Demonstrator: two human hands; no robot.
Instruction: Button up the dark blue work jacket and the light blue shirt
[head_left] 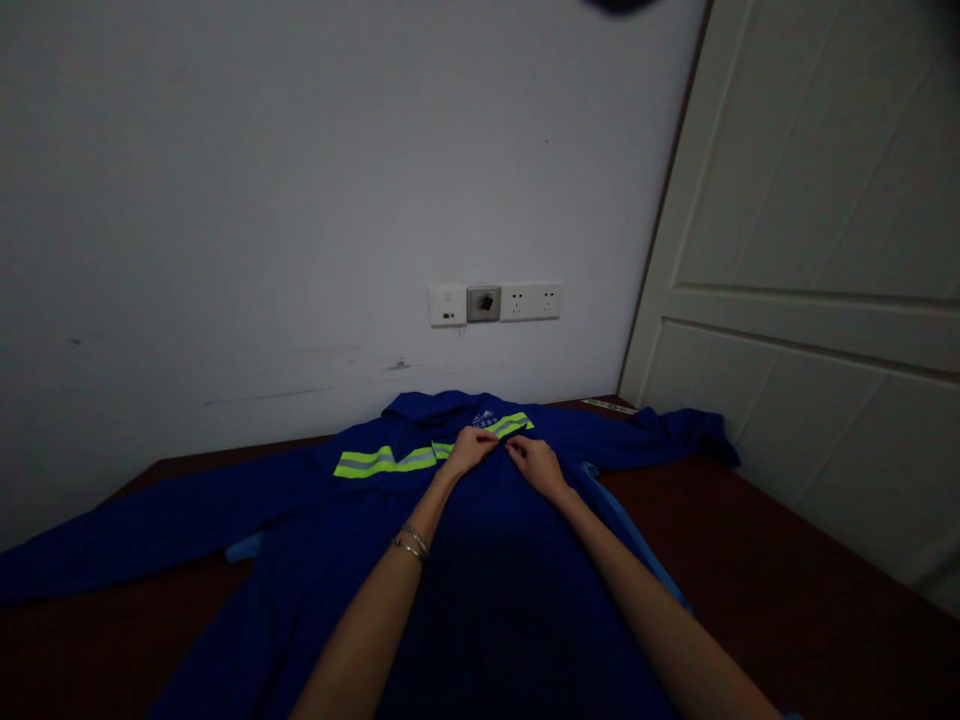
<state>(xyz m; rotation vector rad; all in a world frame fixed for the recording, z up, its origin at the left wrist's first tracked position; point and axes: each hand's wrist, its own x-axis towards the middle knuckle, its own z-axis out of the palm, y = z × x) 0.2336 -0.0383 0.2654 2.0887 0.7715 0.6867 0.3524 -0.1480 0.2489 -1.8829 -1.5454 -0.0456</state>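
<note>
A dark blue work jacket point(480, 560) lies spread out with its collar toward the wall and its sleeves stretched to both sides. Across its chest runs a yellow-green and grey reflective strip point(384, 461), with a small white print above it on the right. My left hand point(471, 450) pinches the cloth at the chest, just below the strip. Close beside it on the right, my right hand point(534, 460) has its fingertips closed on the same area of cloth. The exact bit of cloth between the fingers is too small and dark to make out.
The jacket rests on a dark reddish-brown tabletop point(780, 570). Behind it stands a pale wall with a row of sockets point(517, 302). A white panelled door or cabinet front point(795, 400) borders the right side. A thin printed strip point(609, 406) lies near the back edge.
</note>
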